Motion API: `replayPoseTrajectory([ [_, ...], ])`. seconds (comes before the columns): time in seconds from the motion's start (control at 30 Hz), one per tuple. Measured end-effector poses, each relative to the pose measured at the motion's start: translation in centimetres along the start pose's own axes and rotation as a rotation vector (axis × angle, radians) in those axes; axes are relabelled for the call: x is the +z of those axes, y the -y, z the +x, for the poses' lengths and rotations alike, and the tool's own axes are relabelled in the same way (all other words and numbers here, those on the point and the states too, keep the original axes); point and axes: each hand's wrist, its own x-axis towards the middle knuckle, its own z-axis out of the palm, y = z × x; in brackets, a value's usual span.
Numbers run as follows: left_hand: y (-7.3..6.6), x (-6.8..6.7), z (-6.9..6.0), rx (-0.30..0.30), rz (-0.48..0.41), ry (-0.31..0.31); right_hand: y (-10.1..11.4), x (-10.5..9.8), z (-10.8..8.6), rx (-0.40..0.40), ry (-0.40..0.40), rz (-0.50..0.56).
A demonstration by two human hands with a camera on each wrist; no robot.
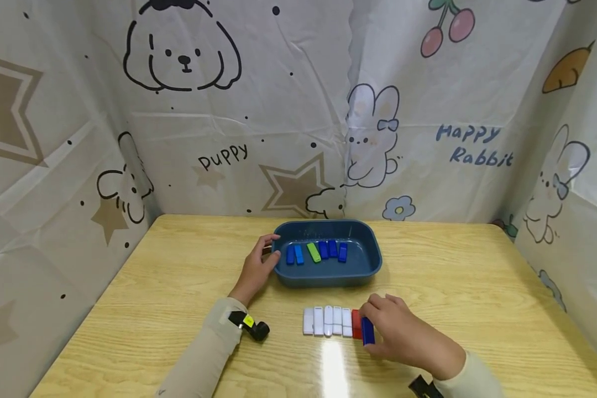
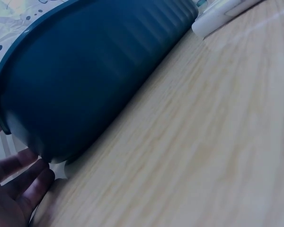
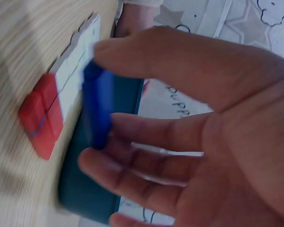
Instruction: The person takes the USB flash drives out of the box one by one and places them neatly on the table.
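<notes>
Right hand point(image 1: 400, 334) pinches blue block point(image 1: 368, 333) endwise; left hand point(image 1: 255, 271) touches tray point(image 1: 328, 281), grip unclear.

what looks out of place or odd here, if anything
The green piece in the tray stands out: it lies more slanted and is the only green one among five blue pieces. Nothing looks spilled or damaged.

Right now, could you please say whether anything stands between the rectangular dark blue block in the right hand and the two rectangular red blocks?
Nothing visible: the right wrist view shows a gap between the blue block and the red blocks.
</notes>
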Motion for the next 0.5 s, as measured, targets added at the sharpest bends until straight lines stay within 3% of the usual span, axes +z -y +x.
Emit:
replayPoseTrajectory([
  [0.23,-0.2,-0.2,0.0,-0.013,0.004,-0.003,1.6,0.8,-0.5,0.036,0.127,-0.11],
  [0.5,-0.2,-0.1,0.0,-0.026,-0.003,0.017,2.3,2.0,-0.9,0.048,0.197,-0.19],
])
